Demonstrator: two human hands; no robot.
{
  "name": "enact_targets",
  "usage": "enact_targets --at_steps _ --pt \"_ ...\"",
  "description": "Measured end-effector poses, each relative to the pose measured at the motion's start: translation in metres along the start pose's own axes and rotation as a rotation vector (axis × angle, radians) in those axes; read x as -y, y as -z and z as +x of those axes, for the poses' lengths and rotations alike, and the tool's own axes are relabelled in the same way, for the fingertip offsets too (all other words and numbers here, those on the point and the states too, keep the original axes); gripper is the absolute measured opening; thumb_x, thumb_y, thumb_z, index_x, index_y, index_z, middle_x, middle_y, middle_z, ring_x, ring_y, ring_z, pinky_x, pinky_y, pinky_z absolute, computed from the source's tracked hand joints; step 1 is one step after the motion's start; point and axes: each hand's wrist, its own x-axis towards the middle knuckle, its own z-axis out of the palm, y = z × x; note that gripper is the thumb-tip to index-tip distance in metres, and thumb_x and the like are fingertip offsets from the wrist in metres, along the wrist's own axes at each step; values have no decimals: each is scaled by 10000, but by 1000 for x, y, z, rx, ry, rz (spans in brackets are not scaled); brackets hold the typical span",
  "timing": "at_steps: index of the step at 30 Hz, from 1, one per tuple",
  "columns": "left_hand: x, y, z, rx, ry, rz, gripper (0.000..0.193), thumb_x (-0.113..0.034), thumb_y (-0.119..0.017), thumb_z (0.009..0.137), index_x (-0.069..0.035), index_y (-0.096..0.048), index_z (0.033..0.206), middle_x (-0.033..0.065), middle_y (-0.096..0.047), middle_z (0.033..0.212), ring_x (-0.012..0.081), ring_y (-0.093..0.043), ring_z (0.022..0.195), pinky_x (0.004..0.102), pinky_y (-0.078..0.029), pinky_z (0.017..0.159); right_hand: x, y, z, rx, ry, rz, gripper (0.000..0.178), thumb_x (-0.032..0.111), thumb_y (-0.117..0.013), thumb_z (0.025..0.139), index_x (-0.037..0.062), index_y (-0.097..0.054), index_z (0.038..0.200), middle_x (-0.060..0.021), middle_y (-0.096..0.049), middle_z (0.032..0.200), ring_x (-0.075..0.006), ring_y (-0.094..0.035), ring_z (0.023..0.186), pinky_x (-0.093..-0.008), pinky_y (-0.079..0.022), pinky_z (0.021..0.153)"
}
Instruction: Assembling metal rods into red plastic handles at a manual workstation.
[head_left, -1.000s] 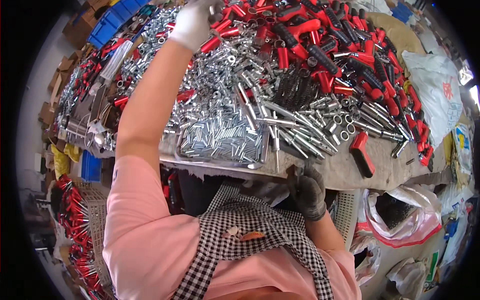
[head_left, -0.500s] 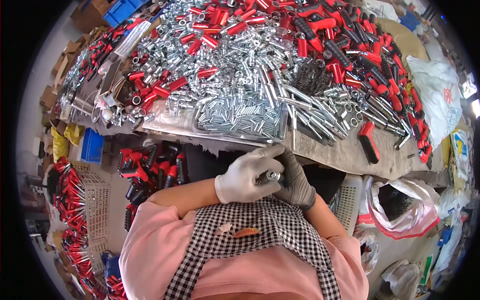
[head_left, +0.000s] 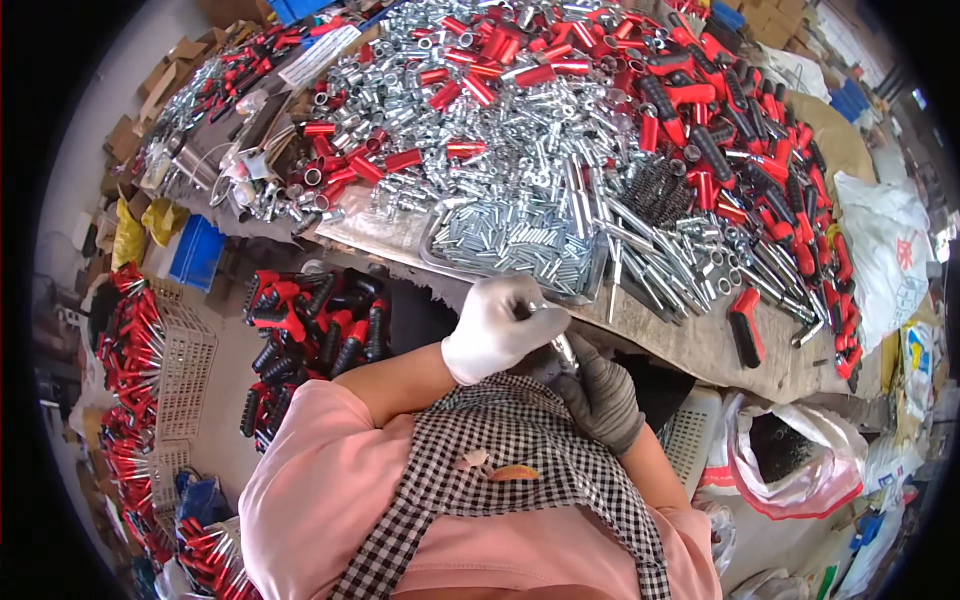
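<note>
Metal tube (head_left: 565,352) being gripped by curled left hand (head_left: 503,328) and right hand (head_left: 602,390).
Completion unclear; loose parts (head_left: 515,245) being left heaped on table (head_left: 650,333).

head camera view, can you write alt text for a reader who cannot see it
A white-gloved left hand and grey-gloved right hand meet at a shiny metal part by the edge of a worktable. Heaped on it are silver metal parts and red-and-black handles, with a shallow tray of short metal pins near the edge.
</note>
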Motion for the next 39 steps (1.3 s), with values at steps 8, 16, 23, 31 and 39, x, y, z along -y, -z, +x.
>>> enact_targets --at_steps 8,16,23,31,39 --pt "11 29 43 -48 152 210 295 -239 -618 912 34 -695 832 84 -658 668 108 -606 634 290 -486 567 -12 9 -11 -271 -159 182 437 95 -711 824 5 -609 1239 -134 -691 1046 -230 -677 910 -320 -525 836" --pt "65 131 176 -342 217 1035 455 -425 -667 806 -2 -692 971 255 -689 930 391 -676 892 440 -521 827 -29 11 -16 -347 -306 543 432 124 -774 808 -27 -637 1190 -100 -705 1023 -137 -648 928 -286 -512 859" --pt "33 119 176 -352 80 1057 466 -466 -733 772 -20 -684 898 222 -687 911 374 -677 850 455 -530 782 -23 20 -17 -356 -370 525 451 125 -769 808 -47 -626 1200 -89 -679 1056 -156 -626 979 -306 -484 913" --pt "10 105 136 -331 -251 602 121 -50 -605 880 -2 -575 986 134 -669 956 226 -666 812 352 -536 728 -47 33 -10 -367 -394 451 446 152 -761 837 -42 -614 1210 -85 -670 1053 -149 -617 963 -296 -503 867" --pt "-10 54 86 530 -163 326 286 29 -730 771 30 -684 1054 110 -686 1009 187 -652 936 312 -521 823 -63 57 0 -240 -289 507 333 41 -731 766 -33 -651 1081 -76 -685 1004 -131 -632 909 -282 -517 821"
